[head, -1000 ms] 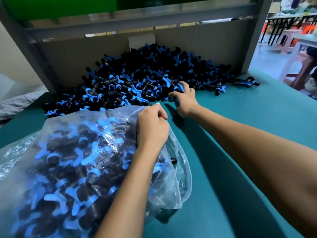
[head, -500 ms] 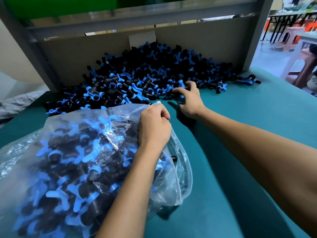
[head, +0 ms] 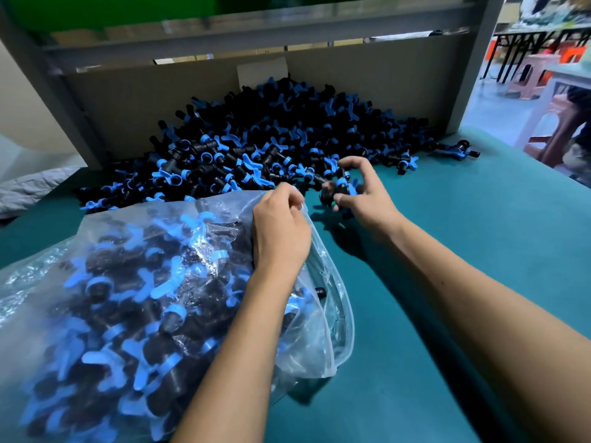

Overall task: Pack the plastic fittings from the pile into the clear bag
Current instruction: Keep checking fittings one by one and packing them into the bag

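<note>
A large pile of black and blue plastic fittings point(head: 275, 135) lies against the back wall of the green table. A clear bag point(head: 134, 302), largely filled with the same fittings, lies at the front left with its mouth facing right. My left hand point(head: 281, 231) grips the upper edge of the bag's mouth. My right hand point(head: 361, 193) is lifted just in front of the pile, its curled fingers holding a few fittings point(head: 342, 187) a short way right of the bag's mouth.
A green table surface point(head: 447, 251) spreads to the right and front. A grey frame and board point(head: 383, 68) back the pile. A loose fitting point(head: 457, 151) lies at the far right. Stools point(head: 537, 75) and tables stand beyond the table's right edge.
My right hand has pulled back from the pile's edge toward the bag, now holding fittings off the table. My left hand keeps its grip on the bag's edge.
</note>
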{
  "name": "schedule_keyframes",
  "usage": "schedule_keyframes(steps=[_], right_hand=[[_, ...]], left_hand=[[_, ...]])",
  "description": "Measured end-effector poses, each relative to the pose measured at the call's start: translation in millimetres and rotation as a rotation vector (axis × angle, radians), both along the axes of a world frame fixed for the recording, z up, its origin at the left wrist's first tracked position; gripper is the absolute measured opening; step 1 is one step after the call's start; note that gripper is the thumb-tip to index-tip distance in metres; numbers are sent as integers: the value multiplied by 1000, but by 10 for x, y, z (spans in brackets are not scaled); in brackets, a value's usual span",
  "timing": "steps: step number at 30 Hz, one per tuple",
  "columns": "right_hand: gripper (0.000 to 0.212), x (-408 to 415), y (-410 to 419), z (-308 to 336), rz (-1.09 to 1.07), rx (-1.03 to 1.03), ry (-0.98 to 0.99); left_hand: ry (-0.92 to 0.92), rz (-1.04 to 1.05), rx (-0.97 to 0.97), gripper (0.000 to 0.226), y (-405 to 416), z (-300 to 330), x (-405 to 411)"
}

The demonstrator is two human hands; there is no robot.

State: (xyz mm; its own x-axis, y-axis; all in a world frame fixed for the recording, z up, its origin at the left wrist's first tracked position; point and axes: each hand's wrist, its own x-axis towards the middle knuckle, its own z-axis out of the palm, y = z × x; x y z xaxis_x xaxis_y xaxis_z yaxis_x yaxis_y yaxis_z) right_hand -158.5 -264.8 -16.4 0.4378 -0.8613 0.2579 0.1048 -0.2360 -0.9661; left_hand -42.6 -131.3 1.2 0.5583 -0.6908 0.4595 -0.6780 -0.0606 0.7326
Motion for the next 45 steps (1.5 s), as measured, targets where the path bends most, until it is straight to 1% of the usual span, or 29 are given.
schedule_keyframes(steps=[1,2,4,5,7,10,13,16,18,19,21,24,27,29,31,38,40,43,45], right_hand=[[49,-52,86,-33,76,83,-71],[42,-91,160,-72,128,163,-132],[29,-150,249,-134,187,297,-280],[25,-173,260,-155,202,335,-342],[26,-207,266,-177,233,352,-400],[33,-239,291,-201,274,314,-365],[29,-232,336,-215,300,296,-305],[25,-229,331,-212,277,315,-315],[19,-240,316,-206,291,342,-337],[15,-245,310,-208,309,373,-361],[18,-248,314,-208,315,411,-395],[19,-229,351,-194,228,383,-385],[23,-220,387,-173,98,331,-330],[24,-214,399,-175,68,268,-262],[22,-211,406,-181,65,247,-242],[16,-206,399,-192,66,273,-285],[19,-209,391,-192,30,327,-357],[26,-255,332,-182,-37,462,-536],[27,-266,324,-187,-34,462,-523]], left_hand=[[3,-5,-13,11,-2,-1,4],[9,-13,-19,12,-6,0,9],[18,-33,-16,28,-9,-4,17],[15,-40,-9,33,-10,-7,22],[4,-67,15,38,-10,-6,31],[-23,-130,72,38,-10,-18,39],[-59,-177,99,26,-15,-37,53],[18,-211,72,11,-45,-51,81],[53,-193,69,7,-63,-61,92],[66,-176,61,7,-70,-66,96],[101,-156,31,7,-80,-72,105],[142,-171,-5,11,-76,-75,109],[146,-192,1,14,-69,-84,103],[147,-185,6,14,-78,-83,114],[168,-189,11,15,-83,-72,130],[180,-210,-13,18,-53,-58,102],[187,-175,-43,15,-54,-53,109],[220,-136,-78,16,-66,-45,111],[217,-126,-73,16,-75,-48,101]])
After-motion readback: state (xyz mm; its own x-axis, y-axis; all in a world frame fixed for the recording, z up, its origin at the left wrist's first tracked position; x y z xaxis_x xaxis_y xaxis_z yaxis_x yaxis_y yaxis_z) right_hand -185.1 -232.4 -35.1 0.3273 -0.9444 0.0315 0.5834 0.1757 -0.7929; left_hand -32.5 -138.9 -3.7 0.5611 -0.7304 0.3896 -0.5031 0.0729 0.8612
